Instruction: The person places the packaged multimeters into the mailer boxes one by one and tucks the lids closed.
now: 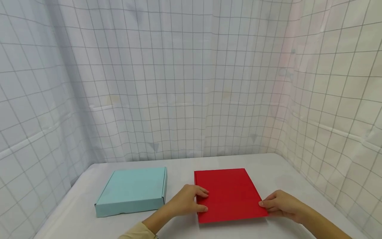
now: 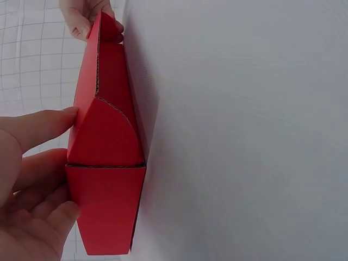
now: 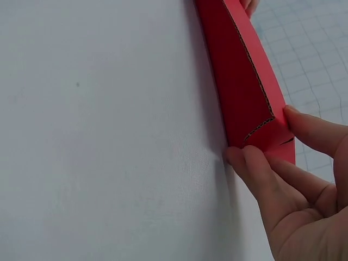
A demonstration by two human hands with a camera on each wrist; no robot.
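Note:
A flat red cardboard box (image 1: 228, 192) lies on the white table (image 1: 176, 164), a little right of centre. My left hand (image 1: 191, 200) grips its left edge near the front, fingers on the lid and thumb at the side. My right hand (image 1: 279, 204) pinches the front right corner. In the left wrist view the red box (image 2: 106, 141) shows edge-on, a rounded side flap visible, with my left hand (image 2: 32, 185) against it. In the right wrist view my right hand (image 3: 293, 179) holds the corner of the red box (image 3: 242, 81), thumb above and fingers below.
A closed light blue flat box (image 1: 132, 191) lies to the left of the red one, a hand's width away. A white grid-patterned curtain (image 1: 179, 83) encloses the table at the back and both sides.

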